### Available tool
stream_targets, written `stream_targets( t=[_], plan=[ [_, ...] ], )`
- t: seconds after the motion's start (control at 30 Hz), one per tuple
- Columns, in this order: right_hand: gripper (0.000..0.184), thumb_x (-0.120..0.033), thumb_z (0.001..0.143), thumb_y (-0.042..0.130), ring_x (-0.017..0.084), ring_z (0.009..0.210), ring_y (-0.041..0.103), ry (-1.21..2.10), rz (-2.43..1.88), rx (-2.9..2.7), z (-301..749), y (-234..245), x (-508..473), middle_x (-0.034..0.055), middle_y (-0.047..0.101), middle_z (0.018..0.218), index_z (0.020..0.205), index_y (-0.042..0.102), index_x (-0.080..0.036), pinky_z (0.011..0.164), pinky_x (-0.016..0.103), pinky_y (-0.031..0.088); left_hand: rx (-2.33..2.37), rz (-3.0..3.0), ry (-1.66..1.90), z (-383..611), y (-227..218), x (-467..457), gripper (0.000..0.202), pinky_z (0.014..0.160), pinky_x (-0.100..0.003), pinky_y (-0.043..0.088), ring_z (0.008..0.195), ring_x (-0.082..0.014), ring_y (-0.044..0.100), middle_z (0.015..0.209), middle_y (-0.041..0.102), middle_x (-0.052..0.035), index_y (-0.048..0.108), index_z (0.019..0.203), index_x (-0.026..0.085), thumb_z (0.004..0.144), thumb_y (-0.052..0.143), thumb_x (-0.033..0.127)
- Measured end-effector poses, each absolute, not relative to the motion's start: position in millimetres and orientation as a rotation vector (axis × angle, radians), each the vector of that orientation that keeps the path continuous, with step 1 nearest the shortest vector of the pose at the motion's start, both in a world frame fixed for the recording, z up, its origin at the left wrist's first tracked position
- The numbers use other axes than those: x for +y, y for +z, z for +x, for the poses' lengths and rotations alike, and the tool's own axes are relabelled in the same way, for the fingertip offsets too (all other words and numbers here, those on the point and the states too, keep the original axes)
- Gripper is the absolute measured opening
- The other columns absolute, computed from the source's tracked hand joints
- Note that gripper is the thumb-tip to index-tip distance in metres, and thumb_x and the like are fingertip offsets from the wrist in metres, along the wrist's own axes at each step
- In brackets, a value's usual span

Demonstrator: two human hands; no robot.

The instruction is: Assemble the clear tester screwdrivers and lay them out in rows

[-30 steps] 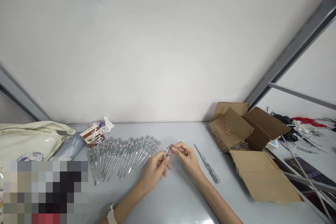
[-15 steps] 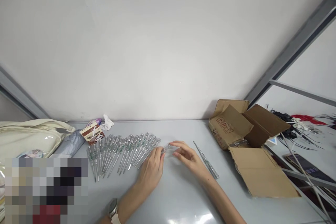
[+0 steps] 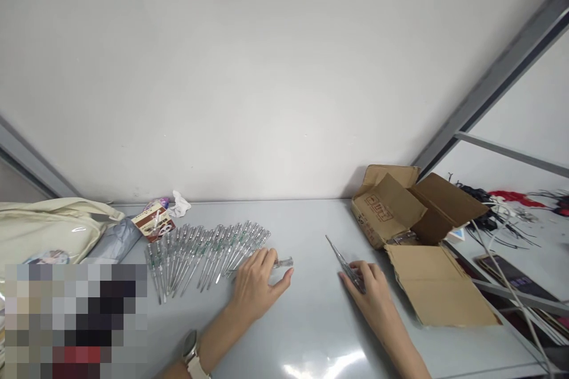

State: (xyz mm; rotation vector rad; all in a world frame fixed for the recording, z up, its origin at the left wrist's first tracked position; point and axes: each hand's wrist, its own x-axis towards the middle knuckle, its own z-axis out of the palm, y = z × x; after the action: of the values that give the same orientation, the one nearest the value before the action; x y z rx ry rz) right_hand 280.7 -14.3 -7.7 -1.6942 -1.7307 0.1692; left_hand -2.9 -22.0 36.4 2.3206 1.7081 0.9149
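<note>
Near the middle of the grey table my left hand [image 3: 255,281], with a watch on its wrist, lies over a clear-handled screwdriver [image 3: 285,262]. Its thumb is spread away from the fingers, and the handle sticks out past the fingertips. Part of that screwdriver is hidden under the hand. To the right, my right hand [image 3: 368,287] has its thumb and fingers around the handle of another screwdriver [image 3: 338,252], whose shaft points up and left. Whether a second one lies alongside it I cannot tell. Several similar screwdrivers [image 3: 207,251] lie in a slanted row left of my left hand.
An opened cardboard box [image 3: 377,210] stands at the right, its flap [image 3: 440,284] spread over the table. A cream bag [image 3: 53,228], a snack packet [image 3: 154,222] and a crumpled tissue [image 3: 179,205] are at the left. Black cables [image 3: 480,210] and a phone [image 3: 515,277] lie on the far right.
My right hand has left the screwdriver at my left hand and moved right onto the one lying there. My left hand has lowered slightly, its thumb now spread.
</note>
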Motion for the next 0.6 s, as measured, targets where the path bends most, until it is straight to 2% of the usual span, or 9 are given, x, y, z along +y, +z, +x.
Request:
stream_targets(
  t=[0.1, 0.23, 0.4, 0.6],
  plan=[
    [0.031, -0.053, 0.086, 0.052, 0.026, 0.079, 0.062, 0.460, -1.644, -1.701, 277.0, 5.8, -20.1, 0.0086, 0.063, 0.082, 0.084, 0.058, -0.023, 0.074, 0.039, 0.050, 1.690, 2.304, 1.010, -3.3, 35.8, -20.9, 0.033, 0.060, -0.029, 0.034, 0.063, -0.0168, 0.051, 0.064, 0.053, -0.0002, 0.045, 0.068, 0.022, 0.084, 0.061, 0.046],
    [0.029, -0.052, 0.087, 0.058, 0.024, 0.083, 0.065, 0.834, -1.487, -1.681, 265.4, 53.0, -37.4, 0.0066, 0.069, 0.091, 0.095, 0.064, -0.025, 0.074, 0.033, 0.051, 1.644, 2.269, 1.102, -5.6, 35.6, -20.9, 0.036, 0.058, -0.028, 0.030, 0.057, -0.0144, 0.046, 0.059, 0.049, 0.0015, 0.042, 0.064, 0.022, 0.082, 0.064, 0.044],
    [0.028, -0.052, 0.088, 0.059, 0.023, 0.080, 0.063, 0.806, -1.420, -1.754, 256.8, 92.6, -51.6, 0.0065, 0.070, 0.090, 0.093, 0.071, -0.027, 0.073, 0.033, 0.050, 1.649, 2.266, 1.133, -7.7, 35.4, -19.7, 0.035, 0.057, -0.028, 0.028, 0.056, -0.0137, 0.044, 0.058, 0.049, 0.0020, 0.041, 0.063, 0.022, 0.082, 0.065, 0.039],
    [0.030, -0.051, 0.090, 0.056, 0.023, 0.084, 0.062, 0.848, -1.389, -1.822, 255.2, 95.1, -46.8, 0.0073, 0.069, 0.094, 0.098, 0.069, -0.025, 0.075, 0.032, 0.050, 1.687, 2.359, 1.135, -6.4, 33.3, -19.1, 0.032, 0.055, -0.027, 0.030, 0.056, -0.0128, 0.045, 0.058, 0.048, 0.0035, 0.041, 0.064, 0.022, 0.081, 0.065, 0.036]
  ],
)
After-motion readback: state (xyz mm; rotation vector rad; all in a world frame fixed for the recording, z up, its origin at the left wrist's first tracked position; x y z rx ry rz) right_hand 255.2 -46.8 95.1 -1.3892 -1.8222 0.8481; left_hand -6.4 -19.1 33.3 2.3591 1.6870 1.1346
